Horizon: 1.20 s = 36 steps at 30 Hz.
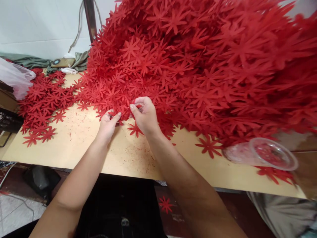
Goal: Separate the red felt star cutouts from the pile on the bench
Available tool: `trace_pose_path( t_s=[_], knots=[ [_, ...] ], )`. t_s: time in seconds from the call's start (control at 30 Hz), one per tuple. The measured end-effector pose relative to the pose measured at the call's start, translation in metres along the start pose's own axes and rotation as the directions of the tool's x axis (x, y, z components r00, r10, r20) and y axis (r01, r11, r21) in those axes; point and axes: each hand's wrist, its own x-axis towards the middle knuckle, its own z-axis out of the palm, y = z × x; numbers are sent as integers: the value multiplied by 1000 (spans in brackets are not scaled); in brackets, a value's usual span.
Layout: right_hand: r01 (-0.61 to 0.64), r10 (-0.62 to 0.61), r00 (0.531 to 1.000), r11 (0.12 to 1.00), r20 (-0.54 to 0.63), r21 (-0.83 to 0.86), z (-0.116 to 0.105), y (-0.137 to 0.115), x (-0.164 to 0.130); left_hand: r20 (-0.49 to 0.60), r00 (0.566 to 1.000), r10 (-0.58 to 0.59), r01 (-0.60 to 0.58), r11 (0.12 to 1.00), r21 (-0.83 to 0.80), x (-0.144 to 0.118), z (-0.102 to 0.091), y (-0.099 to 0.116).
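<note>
A huge heap of red flower-shaped cutouts (198, 59) covers the right and back of a tan board table (123, 155). My left hand (108, 124) and my right hand (146, 114) meet at the heap's front edge, fingers pinching a small bunch of red cutouts (125, 110) between them. A single cutout (135, 129) lies on the board just under my right hand. A flatter spread of cutouts (44, 99) lies to the left of my hands.
A clear plastic cup (262, 153) lies on its side at the right, near the table's front edge. A plastic bag (15, 77) sits at the far left. One cutout (165, 204) lies on the floor below. A metal post (90, 18) stands behind.
</note>
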Motion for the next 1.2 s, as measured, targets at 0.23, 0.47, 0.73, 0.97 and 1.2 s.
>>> trace_pose_path(
  t_s=[0.23,0.47,0.73,0.97,1.2],
  knots=[
    [98,-101,995,990,-26,-100,-3,6,0,-82,995,59,-62,998,-30,2,-2,2],
    [62,-66,995,997,-71,-50,-22,6,9,-73,997,38,-49,987,-152,2,-3,7],
    [-42,35,991,998,127,52,-11,-5,-7,67,992,111,-111,994,4,-5,3,4],
    [-230,199,965,955,171,190,-4,-12,-15,4,989,146,-146,988,47,-2,7,3],
    [-242,221,968,943,116,228,-28,-23,-15,-232,957,171,-199,975,-99,8,-11,27]
  ],
)
